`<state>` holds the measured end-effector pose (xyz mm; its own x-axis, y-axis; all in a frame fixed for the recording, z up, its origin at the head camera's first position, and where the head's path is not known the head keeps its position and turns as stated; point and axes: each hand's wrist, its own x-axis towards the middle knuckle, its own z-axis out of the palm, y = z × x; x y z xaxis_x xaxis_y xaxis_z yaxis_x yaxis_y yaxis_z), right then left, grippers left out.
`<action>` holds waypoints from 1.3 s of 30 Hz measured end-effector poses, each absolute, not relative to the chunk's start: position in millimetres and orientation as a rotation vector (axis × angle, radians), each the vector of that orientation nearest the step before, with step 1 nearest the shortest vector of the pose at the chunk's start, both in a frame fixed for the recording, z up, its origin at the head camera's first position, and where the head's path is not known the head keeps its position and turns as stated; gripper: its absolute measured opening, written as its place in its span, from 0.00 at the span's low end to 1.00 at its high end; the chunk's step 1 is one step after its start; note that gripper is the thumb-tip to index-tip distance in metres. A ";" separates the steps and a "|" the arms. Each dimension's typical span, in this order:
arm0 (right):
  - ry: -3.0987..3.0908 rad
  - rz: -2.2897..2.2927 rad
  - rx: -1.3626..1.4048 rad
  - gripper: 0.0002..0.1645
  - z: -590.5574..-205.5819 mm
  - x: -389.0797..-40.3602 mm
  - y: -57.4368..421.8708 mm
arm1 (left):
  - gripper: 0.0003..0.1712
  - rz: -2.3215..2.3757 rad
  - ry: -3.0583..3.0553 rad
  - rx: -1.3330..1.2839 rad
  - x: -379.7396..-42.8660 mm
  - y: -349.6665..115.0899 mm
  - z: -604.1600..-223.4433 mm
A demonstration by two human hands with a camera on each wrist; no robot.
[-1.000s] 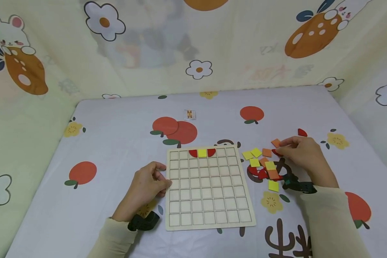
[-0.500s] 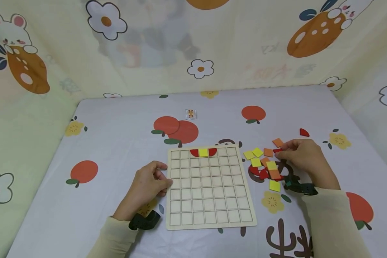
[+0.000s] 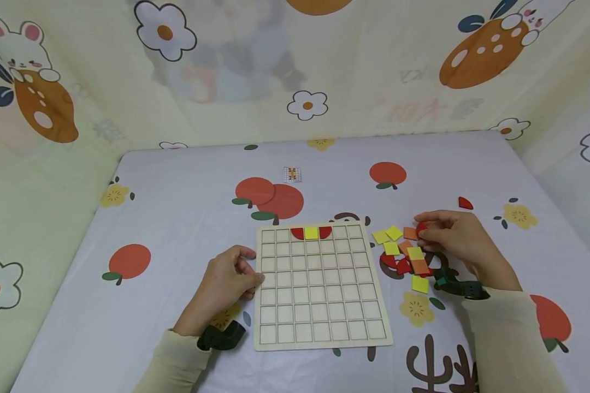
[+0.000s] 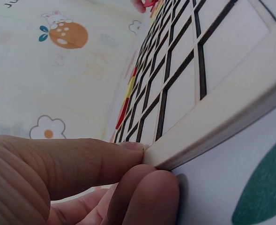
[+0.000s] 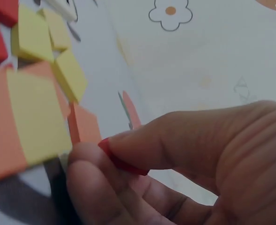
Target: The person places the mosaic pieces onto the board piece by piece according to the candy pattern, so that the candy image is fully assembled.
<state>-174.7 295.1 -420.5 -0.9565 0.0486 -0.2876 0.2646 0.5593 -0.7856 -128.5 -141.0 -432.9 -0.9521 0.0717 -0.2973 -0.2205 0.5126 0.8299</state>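
A pale wooden grid board [image 3: 323, 286] lies on the table; its top row holds a yellow square tile [image 3: 311, 233] between two red curved tiles [image 3: 297, 233]. At the board's left edge is my left hand [image 3: 224, 275]; the left wrist view shows its thumb [image 4: 105, 157] and bent fingers gripping the rim. My right hand [image 3: 459, 237] pinches a red tile [image 5: 123, 161] between thumb and index finger, above the right side of a loose pile. In that pile are yellow tiles [image 3: 391, 249], orange tiles [image 3: 420, 267] and red tiles [image 3: 403, 266], some overlapping.
One more red tile [image 3: 465, 203] lies apart, behind my right hand. A small printed pattern card [image 3: 292, 174] is toward the back of the table. A printed cloth covers the tabletop [image 3: 187, 191], and a patterned curtain [image 3: 236, 71] rises behind it.
My right hand has lifted the red tile and turned it up between its fingertips, shifting slightly left over an orange tile. My left hand stays at the board's edge.
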 end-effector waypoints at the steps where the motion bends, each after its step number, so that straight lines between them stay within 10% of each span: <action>1: 2.556 -1.355 0.250 0.24 -419.5 -174.7 293.5 | 0.24 1.414 2.463 -0.125 -128.6 -141.0 -432.8; 39: 2.298 -1.419 -0.310 0.15 -420.9 -196.0 128.4 | 0.23 1.414 2.461 -0.118 -128.0 -140.1 -430.3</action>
<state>-196.0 128.4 -420.9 -0.8869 -0.3986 -0.2334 0.0304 0.4540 -0.8905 -128.0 -140.1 -430.3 -0.9518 0.0774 -0.2969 -0.2175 0.5122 0.8308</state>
